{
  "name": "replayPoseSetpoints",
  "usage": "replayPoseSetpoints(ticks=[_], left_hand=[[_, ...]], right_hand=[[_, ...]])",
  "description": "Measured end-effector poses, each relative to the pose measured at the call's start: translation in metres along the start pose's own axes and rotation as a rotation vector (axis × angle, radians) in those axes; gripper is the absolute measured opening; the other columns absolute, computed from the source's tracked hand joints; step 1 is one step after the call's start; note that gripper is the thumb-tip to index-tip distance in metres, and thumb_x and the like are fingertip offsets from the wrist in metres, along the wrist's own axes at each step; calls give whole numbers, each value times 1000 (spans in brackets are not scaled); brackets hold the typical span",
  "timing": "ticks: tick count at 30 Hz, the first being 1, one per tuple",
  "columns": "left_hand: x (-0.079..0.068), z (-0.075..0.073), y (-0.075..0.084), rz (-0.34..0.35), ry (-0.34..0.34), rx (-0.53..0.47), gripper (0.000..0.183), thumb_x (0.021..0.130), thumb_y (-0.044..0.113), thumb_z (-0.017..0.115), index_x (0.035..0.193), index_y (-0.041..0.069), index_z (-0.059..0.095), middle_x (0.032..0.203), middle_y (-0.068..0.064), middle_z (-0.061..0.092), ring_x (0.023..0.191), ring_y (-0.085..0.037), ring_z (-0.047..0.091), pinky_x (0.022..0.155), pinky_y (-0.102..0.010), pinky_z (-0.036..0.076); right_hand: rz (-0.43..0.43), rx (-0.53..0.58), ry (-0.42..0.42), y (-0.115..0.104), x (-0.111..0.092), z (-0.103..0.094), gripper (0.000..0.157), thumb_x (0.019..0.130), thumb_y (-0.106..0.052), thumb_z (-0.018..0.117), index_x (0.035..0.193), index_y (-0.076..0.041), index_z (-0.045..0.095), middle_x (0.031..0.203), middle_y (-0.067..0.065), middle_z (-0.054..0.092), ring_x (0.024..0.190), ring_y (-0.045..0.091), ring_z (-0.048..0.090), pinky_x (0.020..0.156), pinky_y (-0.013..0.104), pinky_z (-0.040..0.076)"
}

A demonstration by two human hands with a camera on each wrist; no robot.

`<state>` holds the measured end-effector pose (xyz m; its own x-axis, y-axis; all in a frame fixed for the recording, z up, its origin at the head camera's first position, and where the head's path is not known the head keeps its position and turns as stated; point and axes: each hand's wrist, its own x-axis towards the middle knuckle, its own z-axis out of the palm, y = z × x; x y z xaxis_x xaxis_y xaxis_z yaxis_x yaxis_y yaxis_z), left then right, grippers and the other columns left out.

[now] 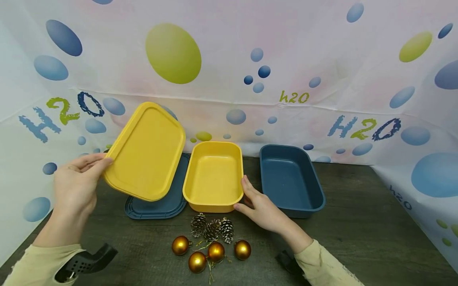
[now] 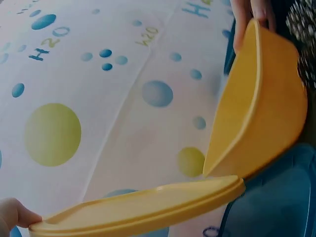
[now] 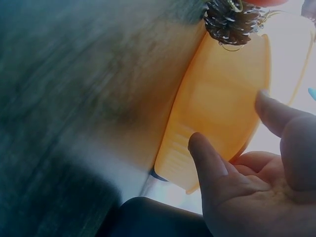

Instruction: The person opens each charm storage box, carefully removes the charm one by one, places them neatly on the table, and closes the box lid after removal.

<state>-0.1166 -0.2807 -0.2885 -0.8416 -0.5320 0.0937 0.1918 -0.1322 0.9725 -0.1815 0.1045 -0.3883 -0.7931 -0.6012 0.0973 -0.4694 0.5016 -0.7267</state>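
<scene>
My left hand [image 1: 76, 180] pinches the yellow lid [image 1: 144, 153] by its left edge and holds it tilted in the air. Beneath it, a blue lid [image 1: 155, 210] lies on the table, partly hidden. The yellow container [image 1: 213, 174] stands uncovered in the middle, with nothing in it. At its front right corner, my right hand [image 1: 262, 208] touches the wall with its fingertips. The right wrist view shows those fingers [image 3: 210, 158] against the container's side [image 3: 222, 94], not wrapped round it. To the right stands a blue container [image 1: 290, 178], also uncovered.
Several pine cones [image 1: 212, 229] lie just in front of the yellow container. Nearer to me are several gold baubles [image 1: 216, 252] with thin gold strings. A printed cloth [image 1: 229, 75] hangs behind the dark wooden table [image 1: 365, 222] and along its sides.
</scene>
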Motion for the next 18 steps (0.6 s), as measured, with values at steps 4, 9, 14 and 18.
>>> replayPoseSetpoints(ticks=[4, 9, 14, 18], left_hand=[[0, 5, -8, -5, -100, -173, 8, 79, -2, 75, 87, 0, 75, 99, -4, 61, 73, -11, 68, 64, -19, 54], [-5, 13, -19, -54, -226, -323, 9, 84, -9, 67, 89, -5, 73, 94, -9, 66, 75, -15, 69, 67, -22, 55], [-13, 24, -31, -101, -292, -403, 11, 88, -8, 62, 90, -5, 72, 91, -11, 67, 77, -17, 69, 69, -23, 55], [-19, 33, -44, -135, -334, -477, 14, 92, -9, 56, 93, -5, 69, 95, -12, 64, 82, -17, 69, 74, -23, 55]], right_hand=[[11, -20, 9, -1, 0, 0, 81, 95, -34, 59, 151, -3, 10, 157, 10, 1, 141, 24, 16, 104, 39, 36], [11, -36, 22, -1, 0, 1, 81, 94, -35, 59, 150, -1, 12, 157, 10, 2, 141, 25, 15, 107, 42, 32], [6, -41, 33, -2, 0, 1, 81, 94, -34, 59, 150, -1, 12, 157, 9, 2, 142, 25, 14, 109, 44, 28], [5, -46, 44, -2, 0, 2, 81, 94, -35, 60, 151, -1, 13, 157, 9, 3, 142, 26, 13, 111, 48, 24]])
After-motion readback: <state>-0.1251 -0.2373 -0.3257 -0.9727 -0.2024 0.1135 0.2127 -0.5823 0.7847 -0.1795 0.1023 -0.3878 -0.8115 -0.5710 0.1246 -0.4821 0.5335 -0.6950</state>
